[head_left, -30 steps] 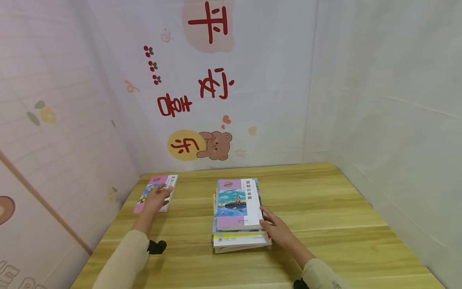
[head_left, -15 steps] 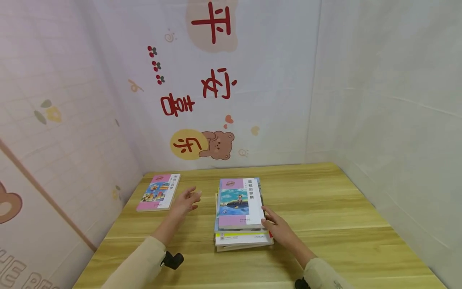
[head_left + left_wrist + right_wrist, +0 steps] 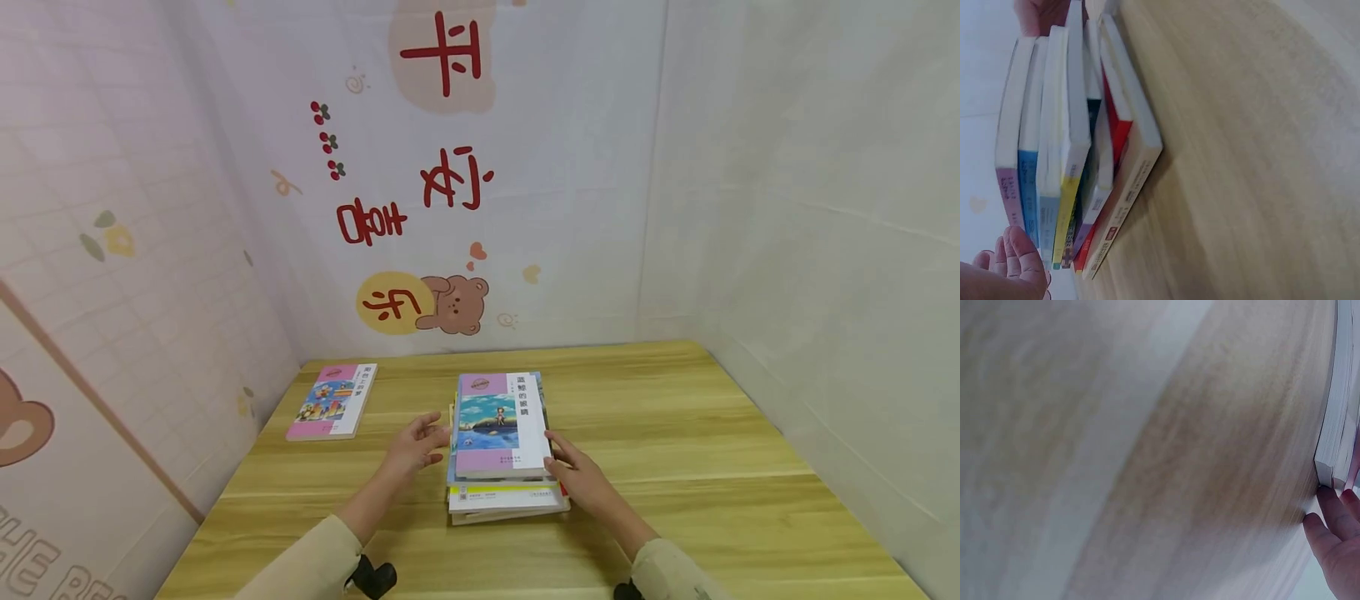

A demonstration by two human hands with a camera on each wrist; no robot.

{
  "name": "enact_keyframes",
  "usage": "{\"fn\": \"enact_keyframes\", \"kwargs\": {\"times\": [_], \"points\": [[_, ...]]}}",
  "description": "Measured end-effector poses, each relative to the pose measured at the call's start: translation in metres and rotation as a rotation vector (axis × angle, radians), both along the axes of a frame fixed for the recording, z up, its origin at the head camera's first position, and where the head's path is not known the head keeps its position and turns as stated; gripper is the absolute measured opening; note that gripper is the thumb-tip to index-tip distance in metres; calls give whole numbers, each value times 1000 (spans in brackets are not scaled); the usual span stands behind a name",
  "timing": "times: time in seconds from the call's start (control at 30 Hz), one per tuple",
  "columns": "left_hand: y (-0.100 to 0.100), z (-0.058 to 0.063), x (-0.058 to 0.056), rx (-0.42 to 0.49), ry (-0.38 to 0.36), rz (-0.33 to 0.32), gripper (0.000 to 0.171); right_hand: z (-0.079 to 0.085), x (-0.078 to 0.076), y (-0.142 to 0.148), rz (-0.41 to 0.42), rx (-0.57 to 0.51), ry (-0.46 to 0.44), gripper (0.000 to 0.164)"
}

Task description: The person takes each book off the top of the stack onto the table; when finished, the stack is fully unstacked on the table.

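A stack of paperback books lies on the wooden table, its edges slightly uneven. On top is a pink-and-white book with a blue seaside picture. My left hand is at the stack's left side, fingers loosely spread and holding nothing; in the left wrist view that hand is close to the spines. Along the right side, my right hand rests its fingertips against the books. Its fingers are extended in the right wrist view, close to the pages of the lower books.
Another pink-and-white book lies flat at the table's far left. White printed cloth hangs behind and at both sides of the table.
My left hand has left the single book at the far left and moved right to the stack. That book stays where it was. My right hand has stayed at the stack's right side.
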State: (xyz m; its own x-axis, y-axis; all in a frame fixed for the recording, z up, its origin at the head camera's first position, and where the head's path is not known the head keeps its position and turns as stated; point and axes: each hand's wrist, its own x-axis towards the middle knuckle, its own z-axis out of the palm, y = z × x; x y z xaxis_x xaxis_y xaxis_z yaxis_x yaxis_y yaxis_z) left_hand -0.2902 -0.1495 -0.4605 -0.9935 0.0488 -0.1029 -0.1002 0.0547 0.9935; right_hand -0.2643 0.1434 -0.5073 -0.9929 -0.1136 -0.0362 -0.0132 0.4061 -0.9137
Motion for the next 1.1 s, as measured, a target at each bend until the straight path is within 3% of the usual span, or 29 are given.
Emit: {"fn": "enact_keyframes", "kwargs": {"times": [0.37,0.63,1.1], "points": [[10,-17,12,-57,1,-27,59,0,1,0,4,-7,-5,53],[14,-27,13,-111,35,-54,61,2,2,-1,5,-10,6,53],[19,-23,17,-145,47,-110,67,3,2,0,-8,-10,7,53]]}}
